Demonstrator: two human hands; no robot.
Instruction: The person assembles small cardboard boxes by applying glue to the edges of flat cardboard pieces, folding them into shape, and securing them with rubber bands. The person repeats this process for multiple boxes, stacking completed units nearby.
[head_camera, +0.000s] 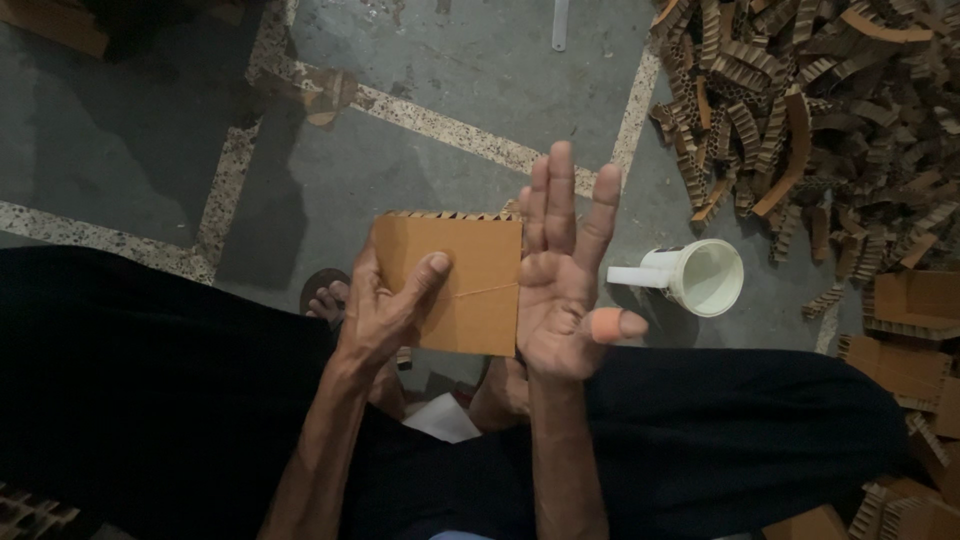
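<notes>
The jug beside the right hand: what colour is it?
White, inside and out; the jug shows best in the head view, on the floor beside the right hand.

I see a dim, warm-toned scene; dark shadow swallows my lap, and the floor (450, 60) up top is brightest.

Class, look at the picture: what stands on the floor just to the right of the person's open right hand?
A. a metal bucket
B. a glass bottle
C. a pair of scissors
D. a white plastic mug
D: a white mug with a handle stands on the grey floor beside the open right hand, in front of the pile of cardboard strips.
</notes>
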